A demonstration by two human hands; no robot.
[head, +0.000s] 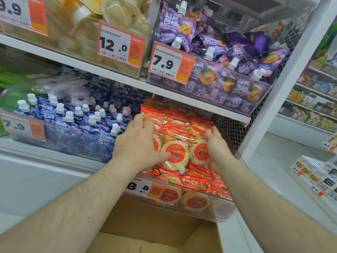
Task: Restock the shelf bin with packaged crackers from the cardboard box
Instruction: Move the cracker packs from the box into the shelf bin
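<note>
Red-and-clear cracker packets [182, 125] with round rice crackers fill the clear shelf bin [224, 210] on the lower shelf. A bunch of cracker packets [176, 156] stands upright on top of the pile, held between my hands. My left hand [138, 143] grips its left side, fingers curled over the top and thumb across the front packet. My right hand [217, 147] cups the right side, fingertips curled over the top edge. The open cardboard box [145, 225] sits below the bin; its inside is not visible.
A bin of blue spouted pouches [78, 128] stands left of the crackers. Above, the upper shelf edge [182, 99] carries purple plum pouches [228, 70] and yellow jelly cups [113, 15]. A white upright post [284, 88] and wire mesh bound the right side. An 8.8 price tag [140, 188] hangs on the bin front.
</note>
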